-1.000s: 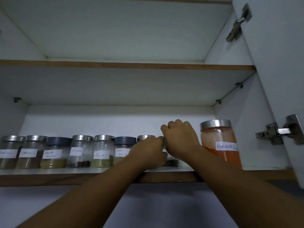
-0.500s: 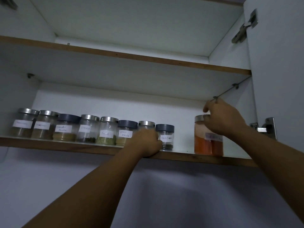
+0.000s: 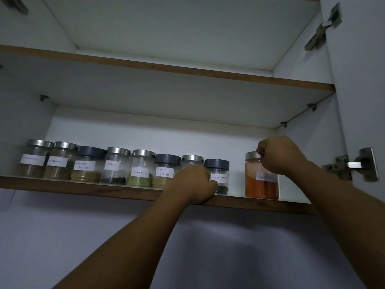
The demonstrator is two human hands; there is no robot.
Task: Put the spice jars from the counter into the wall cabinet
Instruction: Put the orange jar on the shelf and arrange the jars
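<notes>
Nine spice jars stand in a row on the lower shelf [image 3: 125,189] of the wall cabinet [image 3: 166,130]. The right hand [image 3: 279,156] is curled over the silver lid of the big red chilli jar [image 3: 260,184], which stands by itself near the right wall. Its grip is closed on the lid's rim. The left hand [image 3: 192,184] rests on the shelf's front edge, just in front of a small silver-lid jar [image 3: 192,159] and touching the black pepper jar [image 3: 218,176]. I cannot tell if its grip holds anything, because the fingers are hidden. The red jar looks like clear glass and is nearly full, so it is likely heavy, smooth and easy to break. I think it is safer to hold it around the middle than by the lid, which could twist loose. The small jars look light.
</notes>
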